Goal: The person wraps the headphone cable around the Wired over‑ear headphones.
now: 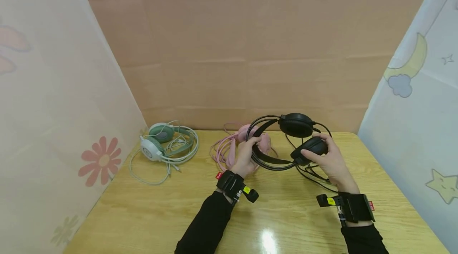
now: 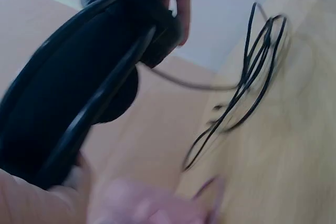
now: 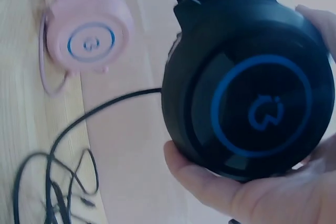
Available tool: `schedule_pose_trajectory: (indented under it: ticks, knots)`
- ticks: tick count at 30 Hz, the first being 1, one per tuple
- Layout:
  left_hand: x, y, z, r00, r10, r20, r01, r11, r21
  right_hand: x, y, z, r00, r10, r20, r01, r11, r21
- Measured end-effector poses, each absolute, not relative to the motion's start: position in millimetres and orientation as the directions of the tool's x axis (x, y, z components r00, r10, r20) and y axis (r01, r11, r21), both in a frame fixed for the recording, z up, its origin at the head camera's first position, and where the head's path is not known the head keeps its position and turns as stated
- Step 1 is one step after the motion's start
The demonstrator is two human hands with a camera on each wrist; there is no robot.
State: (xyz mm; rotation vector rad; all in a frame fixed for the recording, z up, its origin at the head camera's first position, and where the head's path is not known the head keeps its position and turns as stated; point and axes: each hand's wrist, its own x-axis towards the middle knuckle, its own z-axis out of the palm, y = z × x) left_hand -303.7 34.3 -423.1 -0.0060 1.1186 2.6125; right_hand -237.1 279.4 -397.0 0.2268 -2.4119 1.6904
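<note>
Black over-ear headphones (image 1: pixel 296 125) are held up off the table between both hands. My left hand (image 1: pixel 245 156) grips the headband, its fingers wrapped around the band and its twin outer rods. My right hand (image 1: pixel 333 163) holds the nearer ear cup (image 3: pixel 252 103), thumb on one side and fingers on the other. In the right wrist view that cup shows a blue ring and a logo. The black cable (image 2: pixel 257 72) runs from the headphones down to loose coils on the table.
Behind my left hand, pink headphones (image 1: pixel 264 143) lie with their coiled cable. Green and white headphones (image 1: pixel 152 149) with a pale cable rest at the table's left. A brown paper-like backdrop (image 1: pixel 247 47) stands behind the wooden table (image 1: pixel 286 214), with printed white panels on both sides.
</note>
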Motion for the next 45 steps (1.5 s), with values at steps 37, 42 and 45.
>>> schedule_pose_trajectory:
  ticks: [37, 42, 45]
  knots:
    - [-293.9, -37.4, -438.0, -0.999, 0.020, -0.038, -0.043, -0.572, 0.819, -239.0, 206.4, -414.2, -0.977, -0.020, 0.212, -0.204, 0.376, -0.904]
    - [-291.7, -39.3, -434.9, -0.999, 0.031, -0.039, -0.049, -0.617, 0.785, -240.1, 202.3, -415.4, -0.976, -0.018, 0.218, -0.211, 0.342, -0.916]
    - [-289.8, -40.5, -432.7, -0.997, 0.067, -0.045, -0.079, -0.686, 0.724, -241.6, 201.2, -416.9, -0.973, -0.025, 0.232, -0.228, 0.304, -0.925]
